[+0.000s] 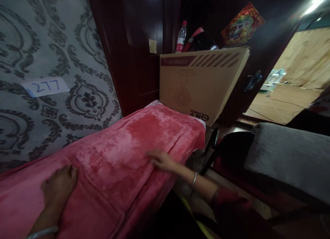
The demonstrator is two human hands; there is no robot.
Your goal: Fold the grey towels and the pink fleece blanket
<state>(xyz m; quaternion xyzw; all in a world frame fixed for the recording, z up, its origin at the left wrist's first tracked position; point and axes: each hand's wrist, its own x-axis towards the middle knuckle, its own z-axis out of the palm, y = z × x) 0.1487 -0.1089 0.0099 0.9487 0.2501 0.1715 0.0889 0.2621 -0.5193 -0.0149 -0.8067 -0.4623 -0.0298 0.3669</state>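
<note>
A plush pink blanket with a stitched hem lies over a long raised surface beside the wall, with folds and darker brushed patches in its pile. At the lower left, my left hand rests on it with the fingers curled into the cloth near a raised crease. My right hand reaches in from the right over the blanket's hemmed edge. Its fingers are stretched toward the left and slightly blurred, with the thumb apart below them. Both wrists wear a bangle.
A big cardboard box stands past the far end, with a plastic bottle behind its top edge. On the right are a dark chair and a grey cushioned piece. Patterned wallpaper borders the left side.
</note>
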